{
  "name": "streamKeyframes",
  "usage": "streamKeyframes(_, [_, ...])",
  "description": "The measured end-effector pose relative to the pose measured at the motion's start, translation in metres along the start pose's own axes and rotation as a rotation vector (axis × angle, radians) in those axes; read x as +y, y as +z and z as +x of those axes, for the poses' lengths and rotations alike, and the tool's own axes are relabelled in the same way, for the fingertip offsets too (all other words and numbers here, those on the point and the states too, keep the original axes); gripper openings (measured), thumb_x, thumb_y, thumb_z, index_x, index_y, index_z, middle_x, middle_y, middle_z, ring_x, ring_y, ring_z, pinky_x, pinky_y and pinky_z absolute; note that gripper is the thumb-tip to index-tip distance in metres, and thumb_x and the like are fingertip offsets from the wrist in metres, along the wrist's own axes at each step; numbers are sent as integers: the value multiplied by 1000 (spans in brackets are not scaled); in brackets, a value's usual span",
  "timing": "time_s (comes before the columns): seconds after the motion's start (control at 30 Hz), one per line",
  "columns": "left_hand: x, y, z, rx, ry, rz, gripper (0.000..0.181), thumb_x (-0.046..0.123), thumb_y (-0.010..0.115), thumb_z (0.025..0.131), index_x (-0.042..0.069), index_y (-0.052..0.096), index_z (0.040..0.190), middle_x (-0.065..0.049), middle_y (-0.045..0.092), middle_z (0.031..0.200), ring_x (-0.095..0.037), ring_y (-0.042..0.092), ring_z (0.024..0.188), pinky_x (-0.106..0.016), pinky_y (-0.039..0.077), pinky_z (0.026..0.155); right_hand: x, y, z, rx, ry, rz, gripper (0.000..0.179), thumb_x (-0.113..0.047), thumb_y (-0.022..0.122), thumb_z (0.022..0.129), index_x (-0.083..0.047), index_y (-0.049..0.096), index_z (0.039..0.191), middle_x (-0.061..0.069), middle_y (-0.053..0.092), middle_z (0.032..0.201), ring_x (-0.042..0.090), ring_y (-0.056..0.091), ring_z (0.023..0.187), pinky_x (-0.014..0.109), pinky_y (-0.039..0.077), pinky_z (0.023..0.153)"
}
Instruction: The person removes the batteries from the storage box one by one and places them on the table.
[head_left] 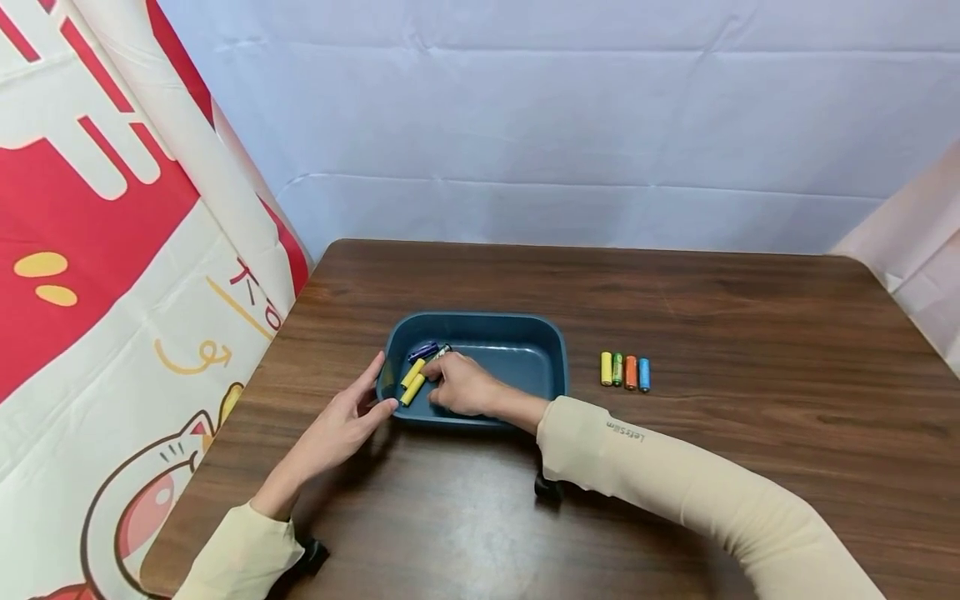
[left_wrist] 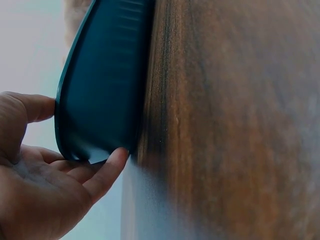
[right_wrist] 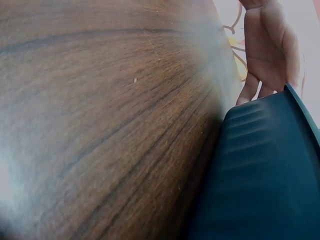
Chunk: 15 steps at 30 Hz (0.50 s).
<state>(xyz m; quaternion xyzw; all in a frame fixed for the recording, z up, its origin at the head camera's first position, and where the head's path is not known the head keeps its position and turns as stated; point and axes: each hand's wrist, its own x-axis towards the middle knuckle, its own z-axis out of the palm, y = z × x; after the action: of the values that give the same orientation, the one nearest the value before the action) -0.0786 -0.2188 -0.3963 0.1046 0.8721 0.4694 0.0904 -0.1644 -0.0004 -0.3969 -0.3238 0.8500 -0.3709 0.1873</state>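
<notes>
A dark blue rectangular bin (head_left: 517, 320) stands on the table with several batteries at its left end. Among them are two yellow batteries (head_left: 413, 389) and a purple battery (head_left: 423, 352). My left hand (head_left: 341, 429) touches the bin's left end from outside, thumb near the front corner and fingers spread along the wall. In the left wrist view, the left hand (left_wrist: 55, 185) has its thumb at the rim. My right hand (head_left: 467, 386) reaches inside the bin, fingers bent down at the batteries; I cannot tell whether it pinches one. The right wrist view shows only the bin's outer wall (right_wrist: 260, 170) and the left hand (right_wrist: 267, 50).
Right of the bin, a yellow battery (head_left: 606, 368), a green battery (head_left: 618, 369), an orange battery (head_left: 631, 372) and a blue battery (head_left: 644, 375) lie side by side on the brown wooden table (head_left: 712, 333). A white cloth (head_left: 562, 125) hangs behind; a printed cloth (head_left: 97, 292) hangs left.
</notes>
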Motion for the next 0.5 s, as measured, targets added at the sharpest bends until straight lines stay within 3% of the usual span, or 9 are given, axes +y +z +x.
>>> streamKeyframes(0.13, [0,0,0,0,1,0,74,24,58,108,9,16,166,-25,38,159,-38,56,131,-55,43,109,-1,2,0,-21,24,99,28,8,65,90,4,74,116,13,73,108,18,63,93,26,52,84])
streamKeyframes(0.27, [-1,1,0,0,6,-6,73,21,58,108,9,16,166,-24,35,162,-39,52,136,-55,40,110,-1,4,-1,-51,50,206,40,11,60,91,7,67,130,17,71,123,22,65,109,28,54,90])
streamKeyframes(0.5, [-1,1,0,-1,6,-10,73,22,57,108,9,16,166,-24,30,164,-41,48,140,-56,39,111,0,5,-1,-87,34,236,39,11,64,90,7,68,129,14,73,114,15,62,91,23,52,80])
